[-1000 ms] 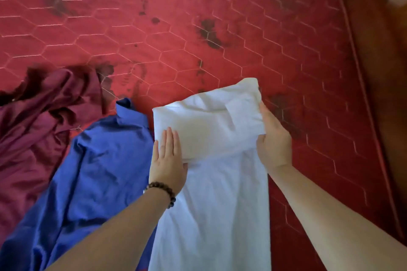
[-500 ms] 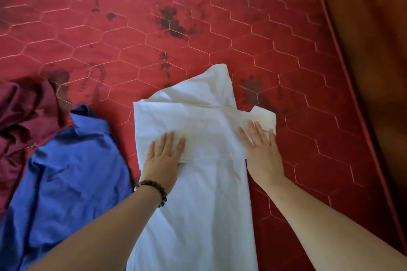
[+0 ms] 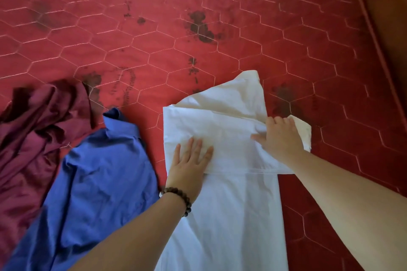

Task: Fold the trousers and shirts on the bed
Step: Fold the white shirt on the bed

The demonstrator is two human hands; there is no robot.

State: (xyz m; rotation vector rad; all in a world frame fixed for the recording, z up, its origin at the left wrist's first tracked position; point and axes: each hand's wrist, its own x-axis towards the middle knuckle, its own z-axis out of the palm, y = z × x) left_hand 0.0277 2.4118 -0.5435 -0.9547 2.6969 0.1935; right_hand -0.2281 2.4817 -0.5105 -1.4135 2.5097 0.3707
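Surface: red mattress (image 3: 220, 35) with pale hexagonal stitching and several dark stains, filling most of the view; a brown wooden edge (image 3: 387, 28) runs along its right side. White garment (image 3: 224, 204) lies lengthwise at centre-right, extending toward the lower frame edge; its far portion is folded back over itself into a broad band with a visible hem line across, and a pointed flap sticks out beyond the fold toward the far side. Blue shirt (image 3: 94, 178) lies crumpled just left of the white garment, collar pointing away from the person. Maroon garment (image 3: 33, 138) is bunched at the far left, touching and partly under the blue shirt. Left hand (image 3: 189, 163) rests flat on the left part of the folded band, fingers straight and slightly spread, gripping nothing; a dark beaded bracelet (image 3: 178, 198) sits on that wrist. Right hand (image 3: 279, 136) lies on the right end of the band, fingers bent and bunching the cloth, thumb spread toward the left.
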